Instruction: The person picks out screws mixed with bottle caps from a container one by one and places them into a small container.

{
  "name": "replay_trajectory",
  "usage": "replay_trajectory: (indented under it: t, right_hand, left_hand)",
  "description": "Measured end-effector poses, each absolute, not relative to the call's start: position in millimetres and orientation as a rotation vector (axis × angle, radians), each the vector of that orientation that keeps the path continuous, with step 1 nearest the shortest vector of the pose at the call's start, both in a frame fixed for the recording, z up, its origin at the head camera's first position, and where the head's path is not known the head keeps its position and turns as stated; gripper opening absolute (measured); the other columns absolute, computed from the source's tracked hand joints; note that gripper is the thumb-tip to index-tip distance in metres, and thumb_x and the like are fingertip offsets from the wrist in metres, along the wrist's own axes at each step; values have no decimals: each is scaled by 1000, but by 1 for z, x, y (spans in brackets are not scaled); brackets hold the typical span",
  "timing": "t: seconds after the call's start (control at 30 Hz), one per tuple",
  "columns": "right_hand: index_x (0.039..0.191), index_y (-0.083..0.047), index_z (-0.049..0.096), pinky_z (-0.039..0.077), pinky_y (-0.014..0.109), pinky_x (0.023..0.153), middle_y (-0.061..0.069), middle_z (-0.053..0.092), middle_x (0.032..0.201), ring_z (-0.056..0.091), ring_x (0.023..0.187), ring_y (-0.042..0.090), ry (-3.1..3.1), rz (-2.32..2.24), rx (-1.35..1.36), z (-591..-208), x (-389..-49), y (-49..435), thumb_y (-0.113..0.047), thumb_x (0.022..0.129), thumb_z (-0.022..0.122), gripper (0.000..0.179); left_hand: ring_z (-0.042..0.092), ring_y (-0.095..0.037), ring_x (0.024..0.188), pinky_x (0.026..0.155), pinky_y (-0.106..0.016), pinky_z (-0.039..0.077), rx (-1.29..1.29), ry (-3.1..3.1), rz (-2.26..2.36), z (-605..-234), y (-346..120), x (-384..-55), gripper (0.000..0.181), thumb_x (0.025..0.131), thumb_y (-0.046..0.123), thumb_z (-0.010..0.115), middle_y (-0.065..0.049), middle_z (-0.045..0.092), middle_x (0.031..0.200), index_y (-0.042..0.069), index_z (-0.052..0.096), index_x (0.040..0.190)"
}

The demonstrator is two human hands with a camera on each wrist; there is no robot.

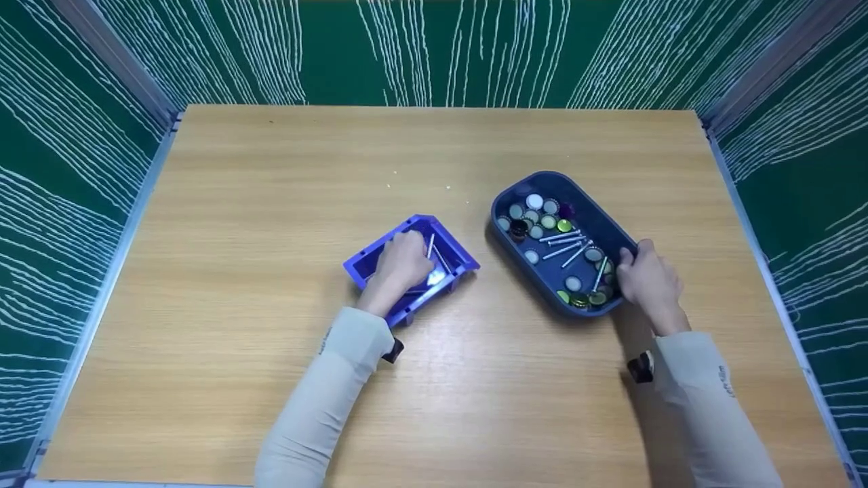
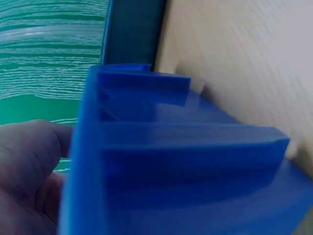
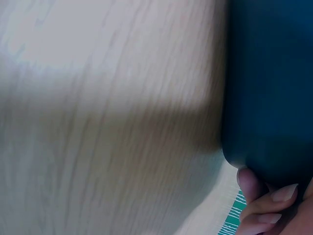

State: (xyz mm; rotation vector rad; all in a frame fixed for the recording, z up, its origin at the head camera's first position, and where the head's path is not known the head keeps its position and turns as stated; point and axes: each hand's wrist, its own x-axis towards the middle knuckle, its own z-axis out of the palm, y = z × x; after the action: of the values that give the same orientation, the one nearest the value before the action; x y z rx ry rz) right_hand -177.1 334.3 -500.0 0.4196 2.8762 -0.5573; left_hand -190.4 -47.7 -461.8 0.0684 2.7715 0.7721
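In the head view, my left hand point(image 1: 405, 261) reaches down into a small blue-violet plastic bin point(image 1: 464, 259). A few slim silver screws point(image 1: 441, 259) lie beside its fingers. The bin wall hides the fingertips in the left wrist view, and I cannot tell whether they pinch anything. To the right is a dark blue oval-cornered tray point(image 1: 603, 220), its near right corner gripped by my right hand point(image 1: 651, 281). Inside the tray are several bottle caps point(image 1: 548, 221), silver, green and dark, with several silver screws point(image 1: 573, 247) among them.
Both containers stand on a wooden table point(image 1: 271, 203), a short gap between them. A few tiny pale crumbs point(image 1: 448, 188) lie behind the bin. Green walls with white streaks point(image 1: 475, 54) enclose the table at the back and sides.
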Motion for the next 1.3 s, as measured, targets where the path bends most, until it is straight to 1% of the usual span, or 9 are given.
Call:
replay_trajectory:
  t: [0.13, 0.23, 0.5, 0.67, 0.77, 0.87, 1.07, 1.17, 1.3]
  right_hand:
    - [121, 5, 41, 42, 54, 70, 39, 56, 108, 56, 100, 55, 2889, -555, 410, -500, -176, 334, -43, 104, 23, 54]
    - [123, 5, 41, 42, 56, 73, 40, 56, 110, 55, 102, 57, 2886, -558, 408, -500, -176, 334, -43, 104, 22, 55]
    - [126, 4, 39, 42, 58, 76, 39, 55, 113, 53, 104, 56, 2849, -572, 431, -500, -177, 336, -47, 104, 21, 58]
    - [122, 4, 41, 42, 56, 73, 38, 56, 111, 55, 102, 54, 2863, -575, 439, -501, -177, 335, -45, 104, 22, 55]
    - [121, 4, 41, 42, 54, 70, 37, 56, 109, 55, 100, 52, 2864, -578, 445, -501, -177, 335, -45, 104, 22, 55]
    - [122, 4, 41, 42, 55, 71, 37, 55, 110, 55, 100, 52, 2857, -580, 442, -502, -178, 335, -45, 104, 22, 55]
    - [124, 4, 40, 43, 57, 74, 38, 55, 113, 55, 103, 54, 2858, -584, 441, -501, -178, 335, -45, 104, 22, 56]
    - [124, 4, 40, 43, 57, 75, 39, 55, 112, 55, 103, 54, 2860, -584, 437, -501, -178, 335, -44, 104, 22, 55]
    - [123, 5, 41, 43, 55, 73, 38, 55, 109, 55, 100, 53, 2860, -583, 430, -501, -177, 335, -43, 104, 22, 55]
  left_hand:
    - [52, -22, 69, 63, -38, 49, 16, 2758, 721, -468, -50, -188, 29, 84, 7, 61, -3, 50, 69, 14, 43, 63]
    - [54, -24, 74, 69, -42, 52, -13, 2753, 704, -470, -52, -188, 24, 85, 8, 61, -8, 56, 81, 13, 46, 68]
    - [47, -18, 62, 58, -33, 39, -9, 2753, 727, -463, -56, -193, 38, 84, 9, 60, 3, 37, 58, 18, 36, 56]
    - [38, -14, 56, 54, -30, 33, 45, 2788, 736, -458, -55, -196, 40, 83, 9, 59, 7, 30, 53, 19, 35, 54]
    - [34, -13, 55, 53, -29, 30, 71, 2800, 753, -454, -51, -197, 42, 87, 12, 60, 7, 28, 54, 19, 34, 55]
    - [38, -14, 62, 58, -30, 32, 76, 2811, 759, -449, -45, -198, 37, 90, 17, 63, 5, 36, 62, 18, 39, 61]
    - [58, -22, 83, 78, -39, 50, 138, 2840, 724, -438, -29, -201, 9, 91, 20, 61, -3, 62, 87, 12, 60, 86]
    - [63, -26, 93, 83, -42, 52, 154, 2833, 724, -432, -21, -203, 12, 93, 22, 60, -5, 68, 99, 12, 63, 98]
    - [65, -28, 95, 82, -42, 52, 172, 2837, 727, -424, -10, -206, 15, 93, 23, 59, -6, 69, 102, 12, 62, 103]
